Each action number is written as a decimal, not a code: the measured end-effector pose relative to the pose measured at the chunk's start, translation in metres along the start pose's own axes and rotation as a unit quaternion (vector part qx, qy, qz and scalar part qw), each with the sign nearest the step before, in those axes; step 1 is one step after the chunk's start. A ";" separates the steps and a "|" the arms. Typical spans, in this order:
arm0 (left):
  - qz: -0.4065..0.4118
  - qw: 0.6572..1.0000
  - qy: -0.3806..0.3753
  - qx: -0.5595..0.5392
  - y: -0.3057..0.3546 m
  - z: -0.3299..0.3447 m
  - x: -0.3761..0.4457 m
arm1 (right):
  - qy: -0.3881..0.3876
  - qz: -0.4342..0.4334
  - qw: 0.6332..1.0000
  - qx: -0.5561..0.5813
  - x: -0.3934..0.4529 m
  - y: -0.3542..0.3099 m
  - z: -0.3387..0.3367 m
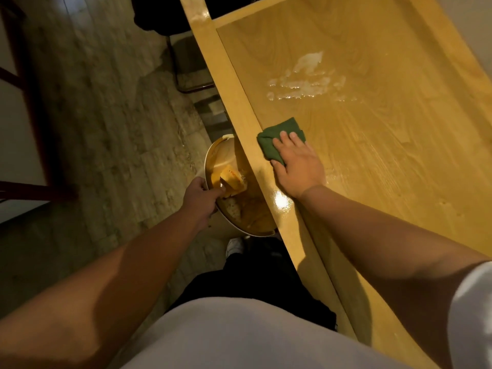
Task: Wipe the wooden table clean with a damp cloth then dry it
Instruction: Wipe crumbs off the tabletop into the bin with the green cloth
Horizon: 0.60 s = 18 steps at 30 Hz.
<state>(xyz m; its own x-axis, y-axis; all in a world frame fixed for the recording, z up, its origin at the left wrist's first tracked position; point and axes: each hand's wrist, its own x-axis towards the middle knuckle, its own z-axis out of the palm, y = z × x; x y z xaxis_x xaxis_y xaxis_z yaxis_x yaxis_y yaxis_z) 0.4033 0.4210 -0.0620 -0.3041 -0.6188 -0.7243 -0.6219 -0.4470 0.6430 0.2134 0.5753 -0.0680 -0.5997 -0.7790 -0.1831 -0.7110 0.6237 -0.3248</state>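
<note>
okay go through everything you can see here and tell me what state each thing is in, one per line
Table: wet streaks and a whitish smear, not yet dry.
Green cloth: folded, flat on the table near its edge.
Right hand: fingers straight, pressing the cloth.
Left hand: gripping the bin's rim.
Bin: open, below the table edge, scraps inside.

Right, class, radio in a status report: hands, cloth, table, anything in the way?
Right hand flat on green cloth at table edge. Left hand grips bin rim below the edge. Wet smear ahead, unwiped. Nothing blocking.
</note>
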 end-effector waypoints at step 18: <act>-0.026 0.999 -0.031 -0.013 -0.013 -0.028 -0.009 | 0.043 0.244 0.710 0.660 -0.051 -0.089 -0.020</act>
<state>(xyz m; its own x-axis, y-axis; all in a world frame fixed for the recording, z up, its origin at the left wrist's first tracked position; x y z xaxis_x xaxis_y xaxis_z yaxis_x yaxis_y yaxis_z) 0.4344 0.4148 -0.0571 -0.3173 -0.5534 -0.7701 -0.6191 -0.4942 0.6103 0.3000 0.5609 -0.0117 -0.7165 -0.4493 -0.5336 0.5175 0.1707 -0.8385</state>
